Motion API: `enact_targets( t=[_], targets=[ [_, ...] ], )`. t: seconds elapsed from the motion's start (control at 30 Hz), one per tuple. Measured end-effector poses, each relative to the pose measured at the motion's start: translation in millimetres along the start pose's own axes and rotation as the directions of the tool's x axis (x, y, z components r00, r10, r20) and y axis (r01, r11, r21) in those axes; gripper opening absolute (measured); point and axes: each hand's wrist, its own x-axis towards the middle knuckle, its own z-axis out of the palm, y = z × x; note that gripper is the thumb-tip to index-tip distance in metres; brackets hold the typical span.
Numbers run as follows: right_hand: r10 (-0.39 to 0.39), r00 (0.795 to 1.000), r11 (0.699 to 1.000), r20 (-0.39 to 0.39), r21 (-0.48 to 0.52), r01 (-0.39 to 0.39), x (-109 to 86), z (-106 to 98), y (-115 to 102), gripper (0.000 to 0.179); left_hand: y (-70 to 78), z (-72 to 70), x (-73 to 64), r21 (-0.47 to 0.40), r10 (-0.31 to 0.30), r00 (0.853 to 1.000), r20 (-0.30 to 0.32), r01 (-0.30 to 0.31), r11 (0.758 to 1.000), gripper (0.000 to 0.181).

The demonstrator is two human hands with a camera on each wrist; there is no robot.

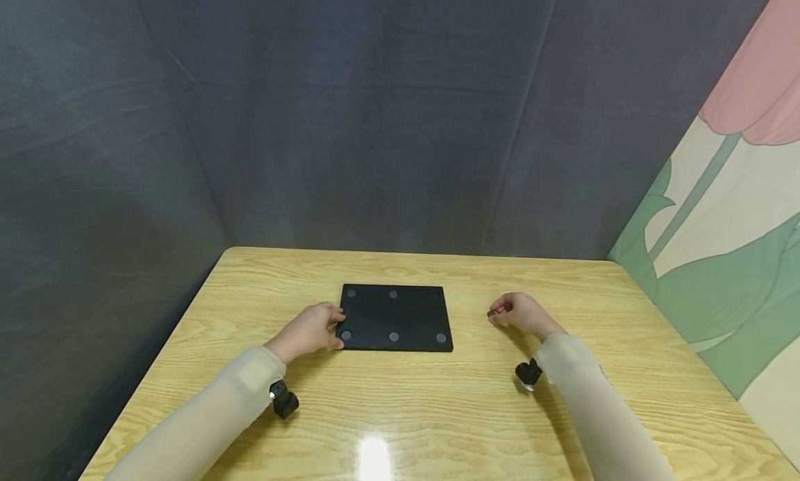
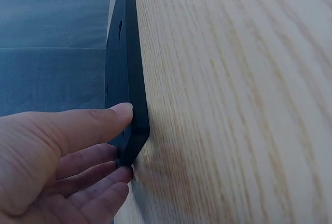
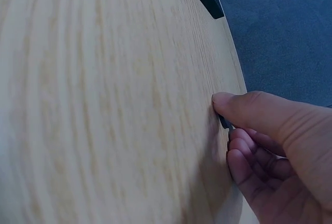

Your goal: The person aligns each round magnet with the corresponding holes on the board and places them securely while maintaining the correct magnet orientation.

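Observation:
A flat black rectangular board (image 1: 400, 314) lies on the table with several round grey pads (image 1: 394, 336) on its upper face. At the board's far right corner only a small dark mark shows. My left hand (image 1: 311, 328) holds the board's left end, thumb at the near corner and fingertips along the short edge. To the right of the board, my right hand (image 1: 521, 314) pinches a small dark flat piece (image 3: 224, 122) between thumb and fingers, low over the wood. The fingers partly hide this piece, so its full shape cannot be told.
The wooden table (image 1: 387, 391) reaches back to a dark grey curtain (image 1: 375, 120). A cloth with a flower pattern (image 1: 719, 280) hangs along the right side. Each wrist carries a small black camera (image 1: 284, 400).

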Motion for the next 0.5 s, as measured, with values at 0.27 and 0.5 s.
enact_targets(
  t=[0.27, 0.5],
  targets=[
    [0.005, 1.000, 1.000, 0.012, -0.013, -0.005, 0.8, -0.6, 1.4, 0.023, 0.9, -0.4, 0.0, -0.001, 0.003, 1.000, -0.001, -0.003, 1.000, 0.055],
    [-0.013, 1.000, 1.000, 0.015, -0.003, 0.013, 0.9, -1.0, 2.3, 0.022, 1.4, -0.2, -0.3, 0.005, -0.001, 1.000, 0.002, 0.001, 1.000, 0.055]
  ],
)
